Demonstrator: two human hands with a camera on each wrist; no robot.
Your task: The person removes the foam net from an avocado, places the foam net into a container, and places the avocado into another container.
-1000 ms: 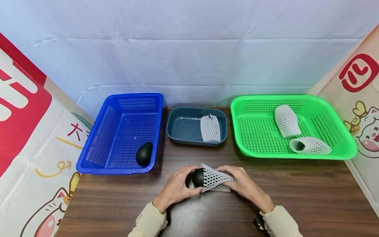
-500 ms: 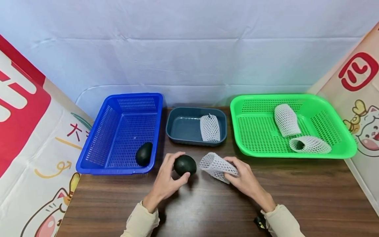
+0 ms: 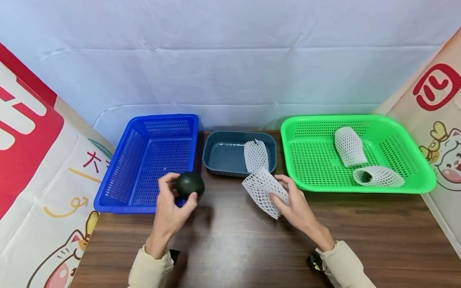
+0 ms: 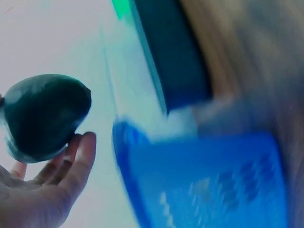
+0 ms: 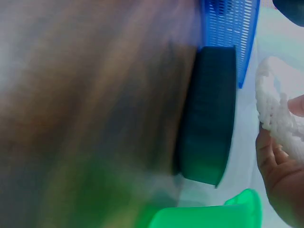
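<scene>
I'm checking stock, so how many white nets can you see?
4: a net in the right hand, another net in the tray, two nets in the green basket. Others may be hidden beneath.

"What do you count for containers?"
"Three: one blue basket [image 3: 151,156] at left, one dark tray [image 3: 224,154] at centre, one green basket [image 3: 311,162] at right."
"White pieces?"
"Four foam nets [image 3: 347,146]: two around centre, two at right."
"Dark fruit [image 3: 190,184]?"
"Two plainly visible: one left of centre, one inside a right-hand net."

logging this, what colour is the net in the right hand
The net is white, clearest in the head view.
</scene>
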